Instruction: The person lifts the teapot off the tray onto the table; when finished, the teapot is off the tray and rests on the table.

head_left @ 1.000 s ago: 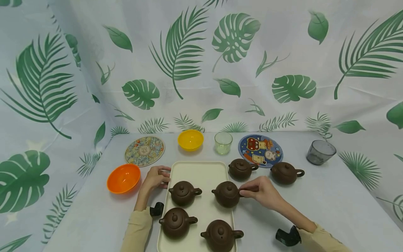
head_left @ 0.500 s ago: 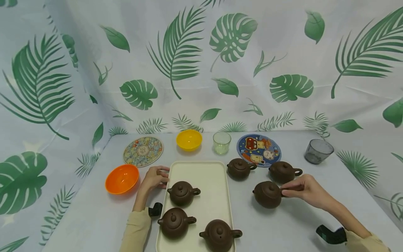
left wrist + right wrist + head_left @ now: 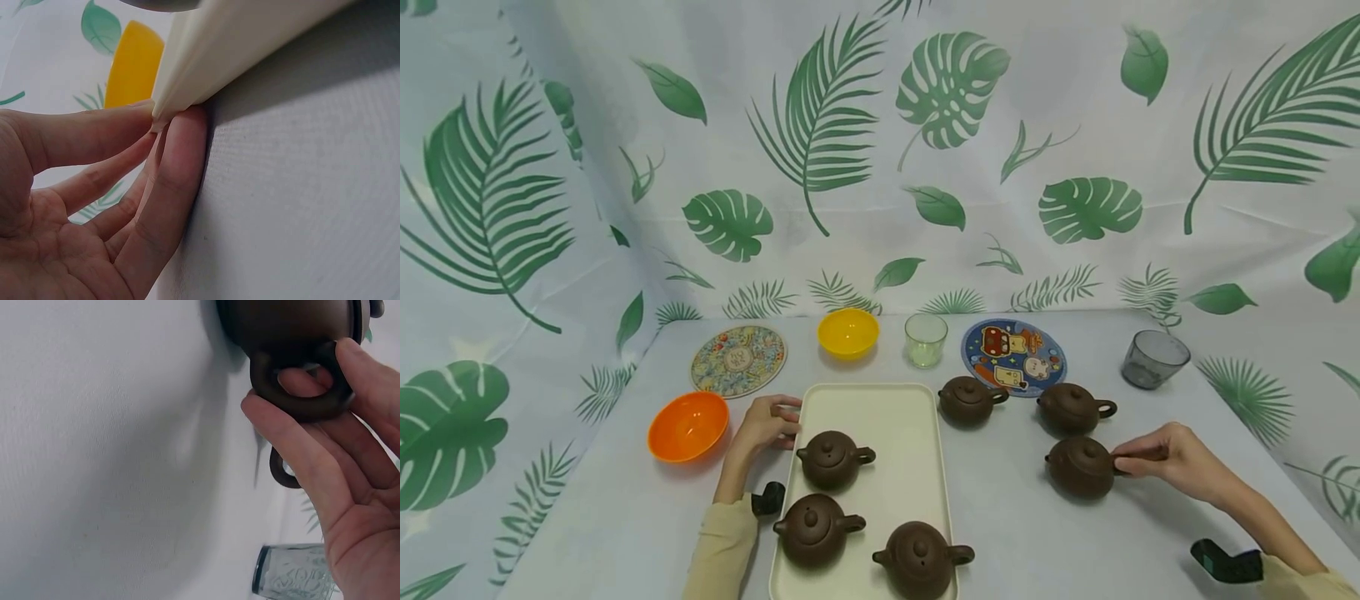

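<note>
I see plain beige sleeves [image 3: 724,546] on both arms, lightly creased. Beyond the cuffs I make out a stubby black left camera [image 3: 768,498] and an elbow-shaped black right camera [image 3: 1225,562].

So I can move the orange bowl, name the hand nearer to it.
Left. The left hand is between the orange bowl and the tray, which it grips; the right hand is beyond the tray's opposite side, holding a teapot.

Right of the yellow bowl [image 3: 848,335] come a pale green glass [image 3: 926,342], a blue cartoon mat [image 3: 1013,357] and, farthest, a grey tumbler [image 3: 1155,360]. Left of it lie a multicoloured mat [image 3: 739,361] and, nearer the camera, an orange bowl [image 3: 688,427]; behind it, leaf-print cloth [image 3: 842,242].
</note>
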A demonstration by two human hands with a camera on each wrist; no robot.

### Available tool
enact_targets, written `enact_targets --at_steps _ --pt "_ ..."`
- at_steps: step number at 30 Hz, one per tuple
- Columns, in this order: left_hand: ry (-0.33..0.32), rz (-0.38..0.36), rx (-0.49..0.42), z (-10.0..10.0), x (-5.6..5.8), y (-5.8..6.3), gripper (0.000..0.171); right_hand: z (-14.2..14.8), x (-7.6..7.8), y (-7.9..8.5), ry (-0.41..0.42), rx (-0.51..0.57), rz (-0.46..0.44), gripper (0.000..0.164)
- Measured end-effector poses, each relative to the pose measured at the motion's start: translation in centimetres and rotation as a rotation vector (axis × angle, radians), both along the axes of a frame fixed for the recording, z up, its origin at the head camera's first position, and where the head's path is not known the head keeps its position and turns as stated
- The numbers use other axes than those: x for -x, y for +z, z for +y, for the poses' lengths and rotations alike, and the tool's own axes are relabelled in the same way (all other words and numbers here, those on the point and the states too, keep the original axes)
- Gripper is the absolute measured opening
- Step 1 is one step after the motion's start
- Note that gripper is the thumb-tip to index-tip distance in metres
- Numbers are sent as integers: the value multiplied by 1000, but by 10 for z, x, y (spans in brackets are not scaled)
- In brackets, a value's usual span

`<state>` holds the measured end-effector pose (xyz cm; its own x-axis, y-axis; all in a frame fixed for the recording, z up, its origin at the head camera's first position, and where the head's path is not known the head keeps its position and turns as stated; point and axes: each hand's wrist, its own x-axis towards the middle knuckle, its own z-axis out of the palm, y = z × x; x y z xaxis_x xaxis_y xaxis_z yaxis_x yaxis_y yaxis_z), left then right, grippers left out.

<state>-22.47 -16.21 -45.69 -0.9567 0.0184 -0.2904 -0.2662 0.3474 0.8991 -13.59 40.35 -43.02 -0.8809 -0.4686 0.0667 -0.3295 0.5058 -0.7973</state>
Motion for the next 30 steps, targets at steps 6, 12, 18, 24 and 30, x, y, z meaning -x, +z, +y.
enact_targets --at_steps 6,12,18,24,30 --pt "1 5 1 1 -1 -2 41 0 -1 0 -38 -53 -27 16" --pt "-4 10 6 0 1 -3 41 -13 2 14 -127 -97 76 17" --pt "-4 1 -12 1 1 -3 41 -63 12 37 -177 -54 131 22" --pt "-27 -2 -39 3 0 -2 43 -135 34 38 -25 -1 95 25" --pt "2 0 -32 0 1 -2 42 -217 52 26 99 5 98 27"
